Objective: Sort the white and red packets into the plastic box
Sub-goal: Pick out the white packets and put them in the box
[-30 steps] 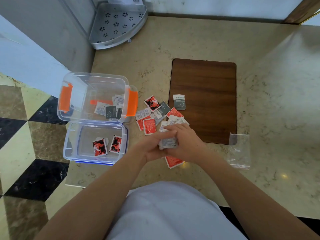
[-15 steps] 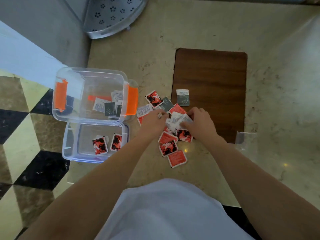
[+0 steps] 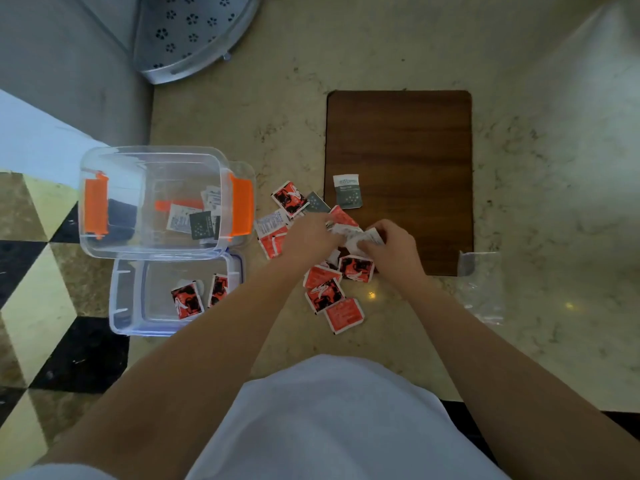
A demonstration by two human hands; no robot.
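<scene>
Grip: both hands meet over the middle of the packet heap; the left hand (image 3: 310, 237) and the right hand (image 3: 391, 249) have fingers curled around a small crumpled bunch of white packets (image 3: 356, 237) held between them, each hand pinching one side of it
Packet heap: red packets (image 3: 323, 294) and a few white ones lie scattered on the stone counter (image 3: 381, 46), just right of the box and at the near left corner of the wooden board (image 3: 401, 150); some red ones sit below the hands, others peek out to the left of the left hand
Stray packet: one white and grey packet (image 3: 347, 191) lies alone on the board's left edge, apart from the heap
Plastic box: the clear plastic box (image 3: 114, 161) with orange latches stands at the counter's left edge, open, with several white and dark packets inside toward its right wall
Lid: the clear lid (image 3: 128, 299) lies flat just in front of the box, touching it, with two red packets on it
Bag: an empty-looking clear plastic bag (image 3: 481, 289) lies on the counter right of the board's near corner, well apart from the hands
Corner rack: a grey perforated shelf (image 3: 194, 32) sits at the far left of the counter
Person: seen from above, white shirt, bare forearms reaching forward
</scene>
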